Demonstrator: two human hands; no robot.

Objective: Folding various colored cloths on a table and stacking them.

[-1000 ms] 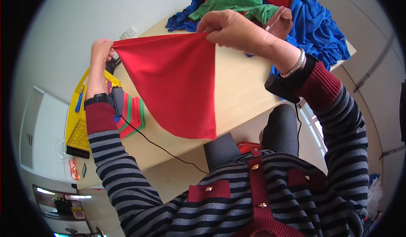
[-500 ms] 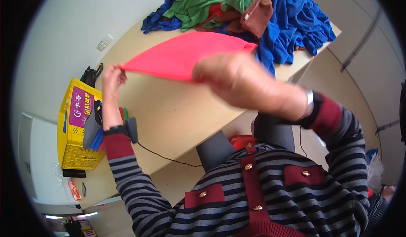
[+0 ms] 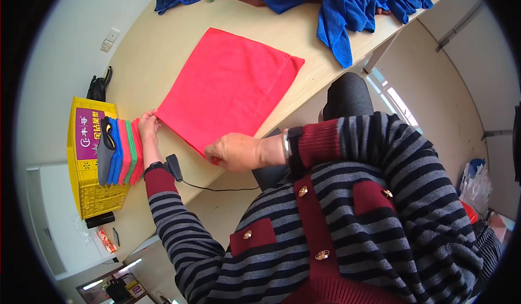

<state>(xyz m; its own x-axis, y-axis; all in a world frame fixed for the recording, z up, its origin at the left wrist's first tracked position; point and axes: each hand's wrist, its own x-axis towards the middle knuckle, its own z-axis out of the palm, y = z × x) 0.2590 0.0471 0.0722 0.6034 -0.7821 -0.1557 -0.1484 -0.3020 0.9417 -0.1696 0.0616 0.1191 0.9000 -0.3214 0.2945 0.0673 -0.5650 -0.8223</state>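
Right hand clamped on near corner of red cloth; left hand pinching its left corner. Cloth, airborne in the earlier frame, now lies flat on tabletop: squarish, smooth, pinkish red, stitch line along right edge. Farther off, mixed cloth heap.

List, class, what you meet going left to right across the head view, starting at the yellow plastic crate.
Yellow plastic crate, row of folded multicoloured cloths, person's bare left hand, smooth red square cloth, crumpled blue cloth pile at upper right, crinkled clear plastic bag.
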